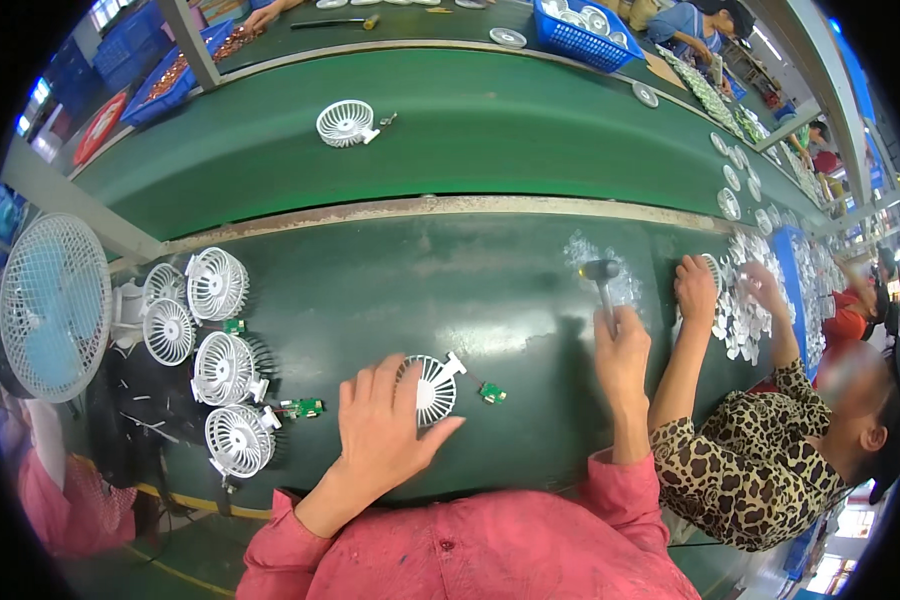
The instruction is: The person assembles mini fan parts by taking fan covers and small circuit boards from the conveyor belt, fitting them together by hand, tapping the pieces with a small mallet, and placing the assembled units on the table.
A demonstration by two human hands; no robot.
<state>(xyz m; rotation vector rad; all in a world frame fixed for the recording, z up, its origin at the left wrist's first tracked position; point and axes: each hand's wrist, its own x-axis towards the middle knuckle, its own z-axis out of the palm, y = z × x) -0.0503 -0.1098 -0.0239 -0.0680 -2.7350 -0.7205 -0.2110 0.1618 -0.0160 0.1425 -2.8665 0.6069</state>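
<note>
My left hand (382, 420) lies over the left part of a round white fan cage (436, 392), fingers stretched out and thumb apart. The hand hides that side of the cage. A short white neck sticks out at the cage's upper right, and a small green circuit board (492, 393) lies beside it on a wire. My right hand (622, 355) is closed round the handle of a small hammer (600, 270) with a dark head. Its head is above a scatter of clear bits (625, 288) on the dark green table (510, 270).
Several white fan cages (222, 368) stand at the left, near a desk fan (55, 308). At the right, a co-worker in a leopard-print top (770, 460) reaches over white parts (745, 320). Beyond the table runs a green conveyor belt (530, 130) carrying another fan cage (345, 123).
</note>
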